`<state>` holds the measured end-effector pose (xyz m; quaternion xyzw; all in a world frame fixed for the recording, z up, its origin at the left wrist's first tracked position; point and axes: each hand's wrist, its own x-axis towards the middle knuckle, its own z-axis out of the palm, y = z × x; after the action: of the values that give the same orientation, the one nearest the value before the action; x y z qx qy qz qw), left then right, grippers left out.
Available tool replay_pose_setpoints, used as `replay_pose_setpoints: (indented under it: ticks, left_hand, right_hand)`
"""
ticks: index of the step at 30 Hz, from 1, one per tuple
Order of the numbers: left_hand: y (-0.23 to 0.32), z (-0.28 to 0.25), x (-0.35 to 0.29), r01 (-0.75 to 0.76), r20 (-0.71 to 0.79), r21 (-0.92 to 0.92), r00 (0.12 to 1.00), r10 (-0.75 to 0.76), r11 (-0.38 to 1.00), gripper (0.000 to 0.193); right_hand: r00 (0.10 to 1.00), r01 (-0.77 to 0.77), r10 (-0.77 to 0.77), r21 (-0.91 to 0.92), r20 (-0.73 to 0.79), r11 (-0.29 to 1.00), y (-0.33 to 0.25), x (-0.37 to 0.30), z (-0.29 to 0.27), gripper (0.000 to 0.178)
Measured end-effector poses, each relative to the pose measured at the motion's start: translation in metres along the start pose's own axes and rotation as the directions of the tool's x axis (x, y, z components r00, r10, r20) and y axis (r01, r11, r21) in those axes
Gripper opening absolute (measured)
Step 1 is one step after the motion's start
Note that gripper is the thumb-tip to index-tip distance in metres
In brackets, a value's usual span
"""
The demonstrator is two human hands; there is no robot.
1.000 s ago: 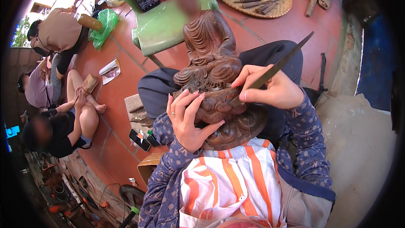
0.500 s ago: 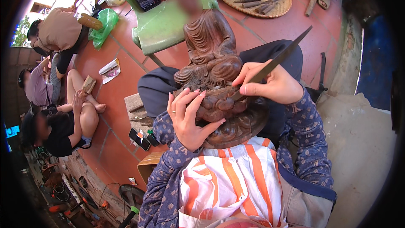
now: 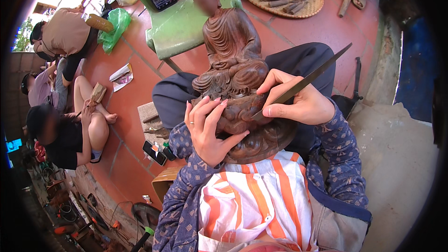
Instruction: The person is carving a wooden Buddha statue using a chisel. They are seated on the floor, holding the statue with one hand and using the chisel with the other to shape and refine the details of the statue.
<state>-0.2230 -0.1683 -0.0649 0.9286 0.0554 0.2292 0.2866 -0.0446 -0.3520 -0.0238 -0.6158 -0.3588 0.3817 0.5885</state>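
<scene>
From my spot, light pressure looked smartest, the right hand (image 3: 298,100) pinching a long dark metal blade (image 3: 324,66), left hand (image 3: 206,136) splayed against the brown carved-wood statue (image 3: 233,42).

left hand (image 3: 206,135) palm down, thumb spread from fingers, right hand (image 3: 299,99) curled, pinching, both forearms (image 3: 343,147) angled inward

Seen from above: a head-worn fisheye cam, L of a side-by-side pr., looks steeply down & fwd past the wearer's striped shirt (image 3: 259,200), btm ctr. Left hand (image 3: 208,137) and right hand (image 3: 311,105) sit close, mid-frame; tiled floor (image 3: 123,128) and green chair (image 3: 175,37) lie farther off, upper L (frame corners go black).
</scene>
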Motion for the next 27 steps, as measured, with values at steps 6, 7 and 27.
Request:
replay_pose_setpoints:
  ticks: [6,7,27]
  left_hand:
    - [0.001,-0.001,0.000,0.006,0.001,-0.004,1.000,-0.006,1.000,0.075]
    - [0.001,-0.001,0.000,0.008,0.001,-0.006,1.000,-0.008,1.000,0.075]
    - [-0.010,-0.005,0.024,-0.196,-0.037,-0.099,0.980,0.193,0.976,0.062]
  right_hand:
    - [0.964,0.054,-0.015,0.139,-0.266,0.989,0.010,-0.014,0.006,0.008]
    - [0.923,0.175,-0.124,0.110,-0.363,0.978,0.011,-0.017,0.011,0.007]
    - [0.753,0.070,-0.421,-0.575,-0.506,0.815,0.008,-0.040,0.100,0.013]
